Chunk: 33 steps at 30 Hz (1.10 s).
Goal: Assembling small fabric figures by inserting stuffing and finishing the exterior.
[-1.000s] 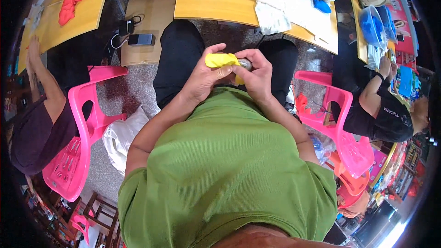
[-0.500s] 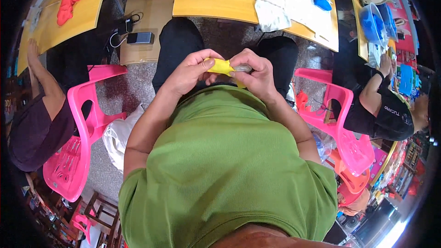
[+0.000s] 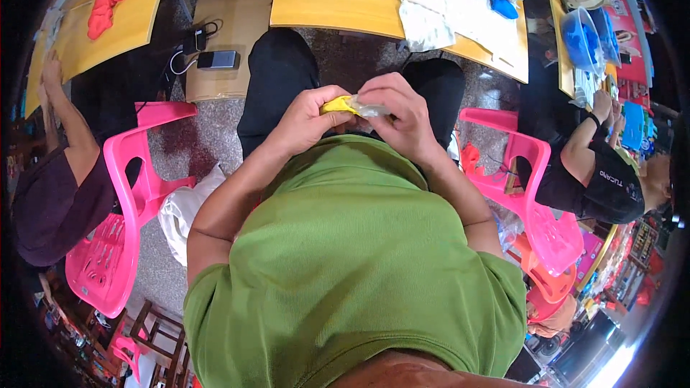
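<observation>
Over my lap, my left hand (image 3: 305,118) is closed round a small, soft yellow piece (image 3: 336,105), its thumb lying along the top. Whether it is cloth or rubber, I cannot tell. Against its right end sits a wad of pale, greyish-white material (image 3: 370,110). My right hand (image 3: 404,113) pinches that wad between thumb and curled fingers. The two hands are close together, with the yellow piece and the pale wad meeting between them. My fingers partly hide both.
Ahead stands a wooden table (image 3: 338,11) with a white sheet (image 3: 431,21), a thin stick and a blue item (image 3: 504,6). Pink chairs (image 3: 126,230) flank me, with a person seated on each side. A power bank (image 3: 218,60) rests on cardboard (image 3: 215,86) at the left.
My right hand has shifted its fingers over the pale wad, which now shows more at the yellow piece's end. Less of the yellow piece shows, and my left hand has closed further round it.
</observation>
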### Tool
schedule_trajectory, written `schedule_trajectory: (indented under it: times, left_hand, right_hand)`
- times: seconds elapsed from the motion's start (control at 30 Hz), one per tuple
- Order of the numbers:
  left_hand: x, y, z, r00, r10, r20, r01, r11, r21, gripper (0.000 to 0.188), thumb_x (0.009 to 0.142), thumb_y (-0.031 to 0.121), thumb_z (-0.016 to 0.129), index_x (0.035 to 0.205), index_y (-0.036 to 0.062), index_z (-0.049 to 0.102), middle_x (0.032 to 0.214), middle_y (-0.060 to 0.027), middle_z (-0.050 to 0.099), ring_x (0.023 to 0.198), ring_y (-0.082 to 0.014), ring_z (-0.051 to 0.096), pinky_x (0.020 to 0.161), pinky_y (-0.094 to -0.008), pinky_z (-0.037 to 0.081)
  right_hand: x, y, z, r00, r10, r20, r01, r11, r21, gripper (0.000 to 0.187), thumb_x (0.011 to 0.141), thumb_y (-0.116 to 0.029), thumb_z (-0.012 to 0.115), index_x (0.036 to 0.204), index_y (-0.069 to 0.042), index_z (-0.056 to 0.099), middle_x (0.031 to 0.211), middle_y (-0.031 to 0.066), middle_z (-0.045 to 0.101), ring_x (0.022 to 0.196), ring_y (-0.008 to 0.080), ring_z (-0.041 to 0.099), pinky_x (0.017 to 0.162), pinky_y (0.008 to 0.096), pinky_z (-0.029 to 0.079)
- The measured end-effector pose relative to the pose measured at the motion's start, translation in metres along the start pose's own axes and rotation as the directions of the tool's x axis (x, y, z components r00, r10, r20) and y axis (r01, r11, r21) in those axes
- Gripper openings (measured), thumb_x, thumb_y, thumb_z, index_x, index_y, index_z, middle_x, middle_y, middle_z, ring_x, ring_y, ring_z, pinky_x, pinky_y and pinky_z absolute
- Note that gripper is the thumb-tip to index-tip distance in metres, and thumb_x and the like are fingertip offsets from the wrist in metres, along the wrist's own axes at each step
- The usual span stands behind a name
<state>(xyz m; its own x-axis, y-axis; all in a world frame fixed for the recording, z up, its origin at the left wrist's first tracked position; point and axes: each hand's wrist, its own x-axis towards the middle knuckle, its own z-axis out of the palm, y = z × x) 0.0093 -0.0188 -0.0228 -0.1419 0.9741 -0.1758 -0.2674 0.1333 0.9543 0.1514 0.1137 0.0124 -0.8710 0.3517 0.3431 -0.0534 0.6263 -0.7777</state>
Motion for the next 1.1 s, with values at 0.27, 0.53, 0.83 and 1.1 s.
schedule_trajectory:
  times: [0.27,0.53,0.83,1.1]
  left_hand:
    - [-0.003,-0.003,0.013,0.995,0.001,-0.099,0.007,0.997,0.083,0.022,0.083,0.003,0.059,0.105,0.0022,0.058,0.09,-0.0014,0.06,0.079,-0.0067,0.056,0.071,-0.022,0.046]
    - [-0.001,0.014,0.006,0.991,-0.122,0.045,0.13,0.947,-0.294,0.027,0.085,0.013,0.064,0.107,0.0012,0.052,0.094,-0.0044,0.06,0.087,-0.0096,0.057,0.077,-0.0235,0.046]
    - [-0.007,0.018,0.005,0.979,0.188,-0.079,-0.12,0.845,0.521,0.013,0.077,0.0,0.064,0.084,0.0015,0.053,0.081,-0.0053,0.058,0.074,-0.0129,0.058,0.064,-0.0263,0.047]
    - [-0.008,0.017,0.011,0.956,0.292,0.001,-0.233,0.76,0.606,0.01,0.071,0.001,0.062,0.08,-0.0008,0.058,0.075,-0.0143,0.055,0.069,-0.0317,0.059,0.061,-0.0382,0.047]
  right_hand:
    - [0.006,-0.005,-0.002,0.935,-0.345,0.078,0.354,0.907,-0.227,0.015,0.056,-0.003,0.064,0.07,-0.008,0.063,0.08,0.0004,0.064,0.07,0.0225,0.057,0.056,0.0308,0.05]
    - [0.002,-0.003,-0.008,0.917,-0.386,0.097,0.398,0.878,-0.268,0.015,0.059,-0.012,0.064,0.073,-0.008,0.065,0.082,-0.001,0.065,0.069,0.0211,0.056,0.054,0.0299,0.049]
    - [-0.006,0.0,-0.005,0.917,-0.382,0.112,0.397,0.899,-0.185,0.022,0.056,-0.004,0.066,0.077,-0.007,0.065,0.087,0.0021,0.067,0.069,0.0226,0.053,0.056,0.0313,0.046]
    - [-0.014,0.004,0.0,0.93,-0.357,0.091,0.366,0.923,-0.118,0.023,0.055,-0.001,0.065,0.077,-0.007,0.065,0.087,0.0022,0.067,0.069,0.0219,0.054,0.057,0.0308,0.046]
